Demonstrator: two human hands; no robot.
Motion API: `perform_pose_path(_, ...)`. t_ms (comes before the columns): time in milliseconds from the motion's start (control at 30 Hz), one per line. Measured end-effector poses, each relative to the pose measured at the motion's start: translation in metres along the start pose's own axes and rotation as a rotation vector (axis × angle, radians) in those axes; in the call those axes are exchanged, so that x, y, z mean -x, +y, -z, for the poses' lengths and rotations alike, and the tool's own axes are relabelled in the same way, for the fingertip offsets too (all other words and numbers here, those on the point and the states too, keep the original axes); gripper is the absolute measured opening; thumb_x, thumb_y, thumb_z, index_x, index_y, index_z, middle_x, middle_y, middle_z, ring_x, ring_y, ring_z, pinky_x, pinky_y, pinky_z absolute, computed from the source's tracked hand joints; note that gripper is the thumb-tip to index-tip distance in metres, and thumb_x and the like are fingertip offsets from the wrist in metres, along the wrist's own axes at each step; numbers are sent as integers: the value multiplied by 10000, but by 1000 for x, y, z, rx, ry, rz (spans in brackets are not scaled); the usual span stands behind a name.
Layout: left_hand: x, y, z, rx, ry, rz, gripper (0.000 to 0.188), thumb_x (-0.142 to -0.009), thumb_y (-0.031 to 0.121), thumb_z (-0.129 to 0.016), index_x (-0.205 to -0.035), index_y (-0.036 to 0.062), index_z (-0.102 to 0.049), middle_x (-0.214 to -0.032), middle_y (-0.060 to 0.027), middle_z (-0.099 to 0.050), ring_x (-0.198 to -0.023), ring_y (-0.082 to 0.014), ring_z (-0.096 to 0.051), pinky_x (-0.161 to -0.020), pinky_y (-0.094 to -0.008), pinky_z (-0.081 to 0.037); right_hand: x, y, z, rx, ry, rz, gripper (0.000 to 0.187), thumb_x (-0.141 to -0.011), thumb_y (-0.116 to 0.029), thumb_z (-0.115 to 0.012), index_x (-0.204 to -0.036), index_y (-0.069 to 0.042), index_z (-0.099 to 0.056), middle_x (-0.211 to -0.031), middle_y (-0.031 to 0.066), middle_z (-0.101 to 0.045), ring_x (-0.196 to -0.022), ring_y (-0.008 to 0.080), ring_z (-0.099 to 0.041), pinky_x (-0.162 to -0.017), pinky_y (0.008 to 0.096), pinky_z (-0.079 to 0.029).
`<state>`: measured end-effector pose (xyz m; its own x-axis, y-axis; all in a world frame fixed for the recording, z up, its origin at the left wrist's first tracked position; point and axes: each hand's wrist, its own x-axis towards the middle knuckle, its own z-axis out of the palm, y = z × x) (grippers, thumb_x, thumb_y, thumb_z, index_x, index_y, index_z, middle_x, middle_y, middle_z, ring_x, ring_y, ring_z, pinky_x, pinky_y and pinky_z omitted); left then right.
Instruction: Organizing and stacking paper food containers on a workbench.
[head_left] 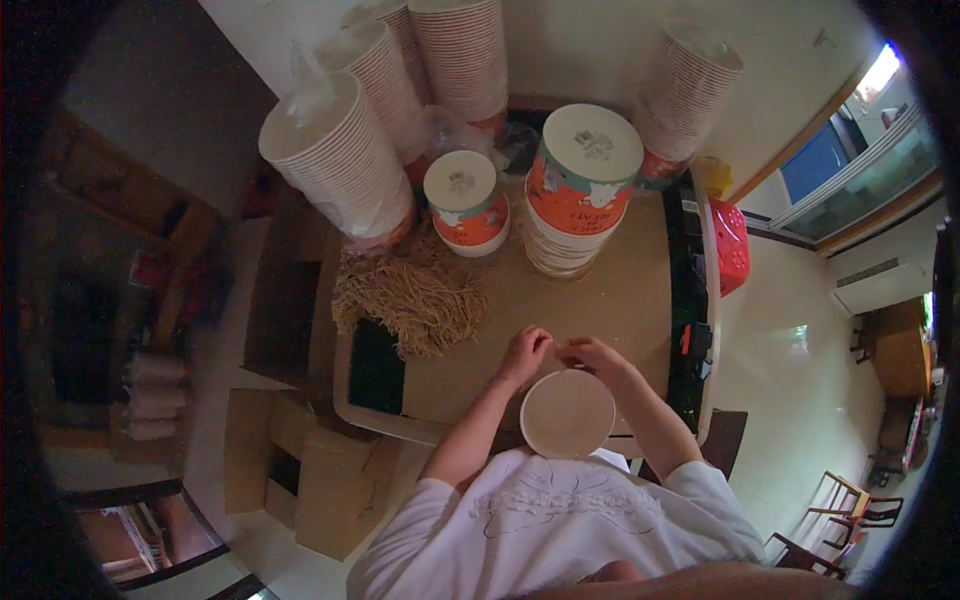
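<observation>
Over the table's near side, my left hand (pixel 530 352) and my right hand (pixel 588 354) are close together, fingers pinched. Whatever is between them is too small to make out. Just below, an open white paper tub (pixel 568 412) stands mouth up at the table's front edge, against my shirt, its inside showing no contents. My right hand is right by its far rim. Left of my hands lies a heap of thin brown paper cords (pixel 415 295). Beyond it, an orange and white tub (pixel 467 205) rests upside down, with a taller upside-down stack of tubs (pixel 582 180) to its right.
Tall stacks of nested white tubs (pixel 345 160) in clear plastic line the table's back left, and another stack (pixel 690 90) is at the back right. Cardboard covers the table (pixel 620 310). Open cardboard boxes (pixel 335 480) stand on the floor left; a red basket (pixel 730 245) is beyond the right edge.
</observation>
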<state>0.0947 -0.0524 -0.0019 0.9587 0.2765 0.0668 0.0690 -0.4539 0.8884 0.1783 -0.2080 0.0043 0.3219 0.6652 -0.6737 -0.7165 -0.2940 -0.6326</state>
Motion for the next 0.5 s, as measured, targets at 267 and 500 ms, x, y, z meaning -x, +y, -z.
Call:
perform_pose_path(267,-5,-36,-17,-91,287,-82,44,-777,84,-493,-766,43,-480,-774,-121,-514,-722,-288,-504,-638,-367,-420,12,-6,-8,112,-26,-2,150,-777,-199,-580,-711,-64,-573,-613,-17,-511,-543,51,-460,-471,195,-352)
perform_pose_path(500,11,-74,-45,-321,159,11,103,-782,164,-495,-779,61,-486,-835,-121,-505,-776,-306,-517,-633,-390,-434,20,-16,-17,433,23,-43,138,-762,-182,-569,-717,-54,-597,-633,-17,-540,-569,60,-486,-489,196,-373)
